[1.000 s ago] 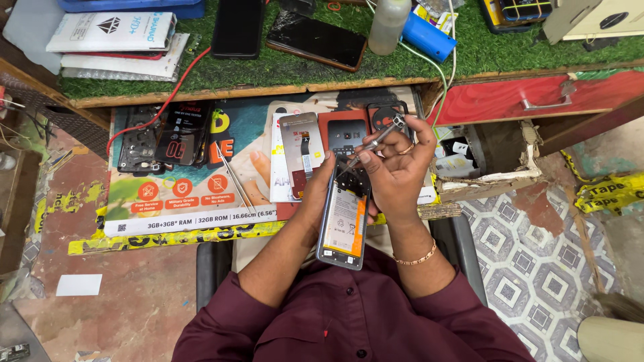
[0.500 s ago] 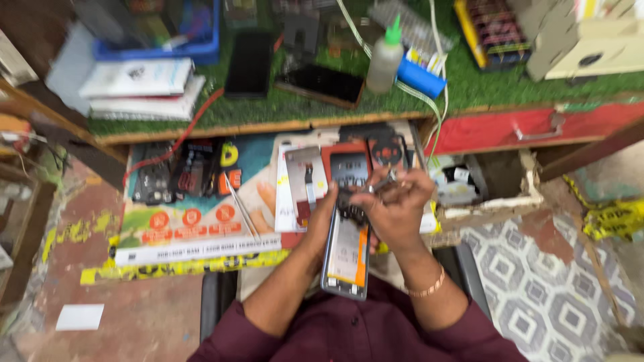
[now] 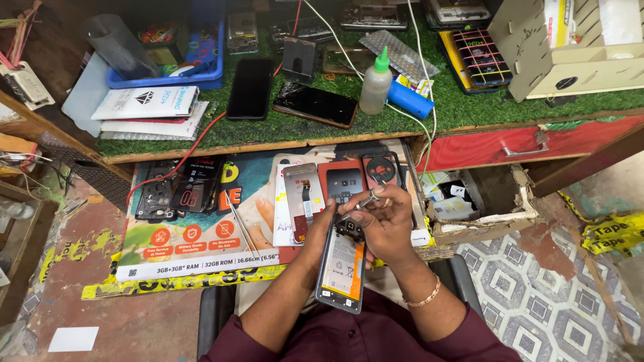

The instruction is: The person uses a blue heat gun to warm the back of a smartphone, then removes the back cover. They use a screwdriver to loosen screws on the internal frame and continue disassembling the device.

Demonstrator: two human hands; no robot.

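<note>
1. Phone (image 3: 342, 268), opened with its back off, sits low over the lap; left hand (image 3: 320, 236) has its fingers wrapped around its edge. That grip should stay firm.
2. Right hand (image 3: 384, 224) has its fingers pinched together on metal tweezers (image 3: 365, 201) at the phone's top end; small, steady moves seem wise.
3. Loose parts lie on the worktop (image 3: 201, 234) just ahead.

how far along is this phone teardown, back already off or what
Done: the opened phone with the white battery has its back off, and loose parts lie on the printed board. In hand: the left hand steadies it while the right hand works metal tweezers at its top end. Left: the battery sits in place.
</note>
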